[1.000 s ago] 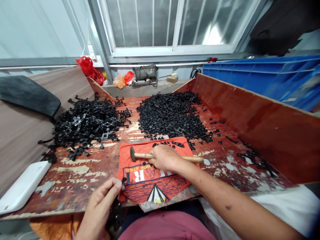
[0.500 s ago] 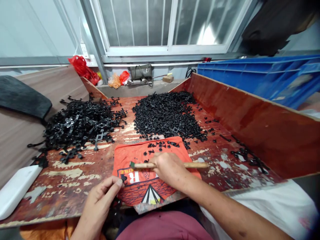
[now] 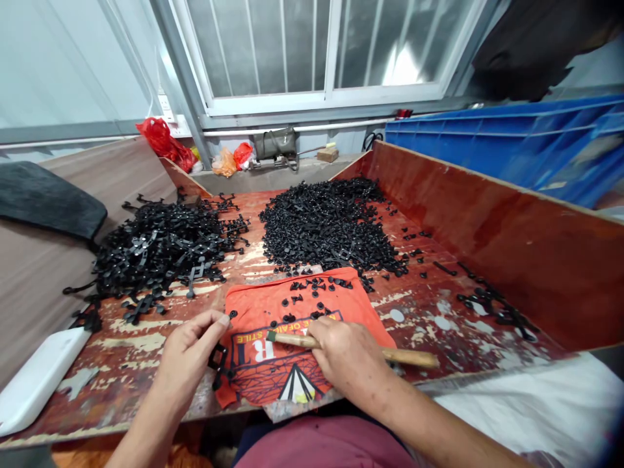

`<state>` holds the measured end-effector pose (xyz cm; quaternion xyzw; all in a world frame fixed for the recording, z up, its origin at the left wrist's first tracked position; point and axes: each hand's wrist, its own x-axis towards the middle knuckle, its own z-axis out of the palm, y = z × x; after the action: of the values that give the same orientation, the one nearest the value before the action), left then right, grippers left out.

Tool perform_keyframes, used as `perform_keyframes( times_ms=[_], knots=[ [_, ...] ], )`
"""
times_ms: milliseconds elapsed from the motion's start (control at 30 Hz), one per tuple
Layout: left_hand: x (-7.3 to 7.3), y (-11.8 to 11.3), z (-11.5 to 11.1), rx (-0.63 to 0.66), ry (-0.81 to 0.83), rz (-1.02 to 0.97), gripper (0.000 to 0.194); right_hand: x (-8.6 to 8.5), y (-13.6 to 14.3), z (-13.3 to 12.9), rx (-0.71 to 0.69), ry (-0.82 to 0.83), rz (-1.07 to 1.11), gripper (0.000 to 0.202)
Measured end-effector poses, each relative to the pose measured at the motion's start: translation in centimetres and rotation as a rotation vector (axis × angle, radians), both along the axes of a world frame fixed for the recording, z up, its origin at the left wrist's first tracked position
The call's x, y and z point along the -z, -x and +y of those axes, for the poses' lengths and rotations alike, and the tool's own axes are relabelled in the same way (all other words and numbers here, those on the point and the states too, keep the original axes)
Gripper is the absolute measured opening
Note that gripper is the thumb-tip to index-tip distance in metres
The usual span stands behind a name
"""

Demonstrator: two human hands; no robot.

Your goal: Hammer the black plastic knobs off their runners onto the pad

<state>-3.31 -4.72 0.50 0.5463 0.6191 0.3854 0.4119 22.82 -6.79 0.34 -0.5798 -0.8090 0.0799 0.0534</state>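
Left hand [image 3: 192, 344]: I pinch a jointed black plastic strip [image 3: 219, 359] between thumb and finger, at the cloth's left edge.
Right hand [image 3: 345, 356]: I grip a wooden-handled hammer [image 3: 412, 357], its small green head pointing left above the cloth.
Orange printed cloth [image 3: 258, 299]: near centre on the worn red wooden table [image 3: 141, 342], small black plastic studs [image 3: 297, 299] scattered over it.
Black heaps: linked plastic pieces [image 3: 166, 244] left, a stud pile [image 3: 324, 224] far centre.
White oblong plastic object [image 3: 41, 377]: near left.
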Motion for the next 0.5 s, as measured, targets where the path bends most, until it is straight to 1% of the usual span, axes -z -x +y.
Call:
perform_keyframes(
  times_ms=[133,267,367,500],
  knots=[
    [0.3,0.1,-0.7,-0.025,0.028,-0.021,0.038,-0.6,-0.7,0.0,0.009,-0.009,0.010,0.016],
    [0.5,0.4,-0.6,-0.049,0.073,-0.063,0.037,-1.1,-0.2,1.1,-0.007,-0.066,0.049,0.017],
    [0.5,0.8,-0.1,-0.050,0.075,-0.066,0.036,-0.9,0.7,1.6,-0.090,-0.073,0.051,0.017],
    [0.6,1.2,0.3,0.006,0.090,-0.043,0.037,0.1,0.8,1.2,-0.179,-0.075,0.036,0.018]
  ],
)
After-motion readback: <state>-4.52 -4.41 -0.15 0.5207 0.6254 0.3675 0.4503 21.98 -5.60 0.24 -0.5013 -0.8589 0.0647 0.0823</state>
